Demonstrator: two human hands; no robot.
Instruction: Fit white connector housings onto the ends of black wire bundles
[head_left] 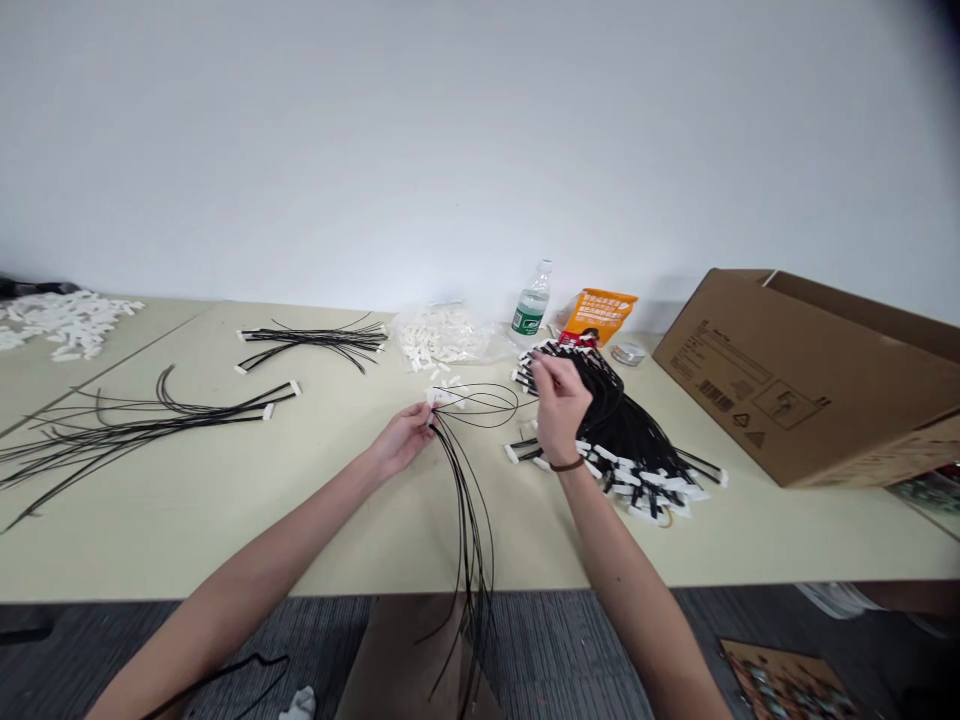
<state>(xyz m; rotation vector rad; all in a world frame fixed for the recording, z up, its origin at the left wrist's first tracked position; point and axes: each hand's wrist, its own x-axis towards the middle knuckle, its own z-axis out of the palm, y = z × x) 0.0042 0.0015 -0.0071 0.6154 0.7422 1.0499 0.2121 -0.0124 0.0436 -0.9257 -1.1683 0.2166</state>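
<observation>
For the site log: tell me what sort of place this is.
Probably a wire-harness assembly bench: black wires in the left hand, a heap of white connectors, a pile of connector-ended wires.

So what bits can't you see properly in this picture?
Head view: what the right hand pinches, hidden behind its own back.
Bottle label and orange packet print: too small to read.
Cardboard box: cut off by the right edge.
Wire bundle in the left hand: lower ends run off the bottom edge.
</observation>
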